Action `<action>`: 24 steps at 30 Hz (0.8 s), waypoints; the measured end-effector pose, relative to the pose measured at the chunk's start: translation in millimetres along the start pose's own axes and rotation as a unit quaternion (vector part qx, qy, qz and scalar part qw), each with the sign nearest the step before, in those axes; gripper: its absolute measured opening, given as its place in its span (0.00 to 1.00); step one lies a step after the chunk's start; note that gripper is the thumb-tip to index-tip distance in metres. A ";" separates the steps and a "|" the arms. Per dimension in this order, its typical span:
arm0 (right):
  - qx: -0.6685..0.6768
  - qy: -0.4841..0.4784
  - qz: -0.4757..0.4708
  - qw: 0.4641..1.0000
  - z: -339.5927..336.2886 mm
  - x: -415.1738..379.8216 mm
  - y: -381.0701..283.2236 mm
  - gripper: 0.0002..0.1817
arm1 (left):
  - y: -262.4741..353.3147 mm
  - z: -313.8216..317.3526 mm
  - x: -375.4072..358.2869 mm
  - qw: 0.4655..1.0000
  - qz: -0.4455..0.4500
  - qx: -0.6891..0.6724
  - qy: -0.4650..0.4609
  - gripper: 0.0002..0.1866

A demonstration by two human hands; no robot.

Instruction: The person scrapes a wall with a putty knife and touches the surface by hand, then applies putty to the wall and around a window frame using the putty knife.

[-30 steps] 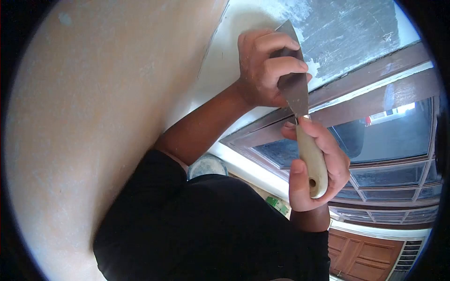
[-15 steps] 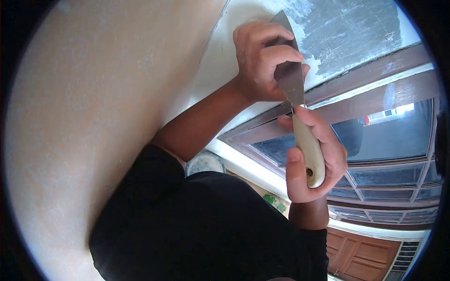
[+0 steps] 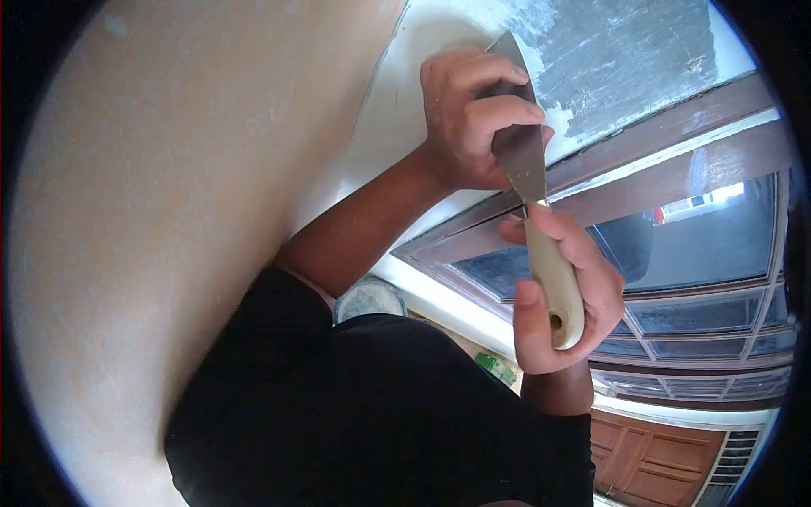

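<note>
"Putty knife (image 3: 527, 173), gripped at both ends beside a part-grey wall (image 3: 401, 97): who has what?"

"The right hand (image 3: 598, 296) wraps the pale handle (image 3: 553, 275). The left hand (image 3: 460, 114) clasps the blade (image 3: 521, 152), two fingers (image 3: 507, 109) crossing its near face. Neither is free. The knife slants up through the middle of the view, its tip toward the grey patch (image 3: 625, 68), left of the brown window frame (image 3: 655, 128)."

"And the step in hand?"

"It reads as handling the blade itself, perhaps steadying or wiping it between the fingers; one frame cannot settle which. Freeing the blade would call for the left fingers to open clear of its edge, with the handle firm in the right."

"What escapes the lens?"

"Part of the blade lies under the left fingers, and their grip on its far side is mostly out of sight. Whether the tip touches the wall cannot be told. A black shirt (image 3: 355, 406) covers part of a round container (image 3: 369, 302); a green item (image 3: 490, 364) near it is too small to identify. A wooden door (image 3: 659, 452) is cropped at lower right, where dark rounded corners close off the scene."
</note>
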State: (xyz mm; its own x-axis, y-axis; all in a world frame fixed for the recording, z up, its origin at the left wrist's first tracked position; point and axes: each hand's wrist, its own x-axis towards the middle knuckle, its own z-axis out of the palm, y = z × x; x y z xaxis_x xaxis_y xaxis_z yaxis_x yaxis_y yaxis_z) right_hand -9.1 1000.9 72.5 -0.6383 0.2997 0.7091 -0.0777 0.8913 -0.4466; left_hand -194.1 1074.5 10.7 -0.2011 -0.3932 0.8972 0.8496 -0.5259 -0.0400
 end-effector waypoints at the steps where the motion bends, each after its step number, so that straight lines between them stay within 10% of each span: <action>1: 0.013 0.007 -0.002 1.000 -0.1 -2.0 2.9 0.26 | 1.1 -2.4 0.8 0.999 0.018 0.017 -0.032 0.22; 24: -0.005 0.010 -0.035 0.999 2.0 0.4 5.8 0.26 | -4.8 7.0 -2.3 0.999 -0.019 -0.020 0.029 0.21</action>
State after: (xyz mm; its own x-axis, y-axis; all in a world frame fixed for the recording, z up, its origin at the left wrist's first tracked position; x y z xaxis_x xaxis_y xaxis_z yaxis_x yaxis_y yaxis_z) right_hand -11.4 1005.5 69.1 -0.6161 0.2441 0.7489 -0.1127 0.9137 -0.3905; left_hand -194.3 1083.2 11.9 -0.2615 -0.4151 0.8714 0.8208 -0.5706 -0.0255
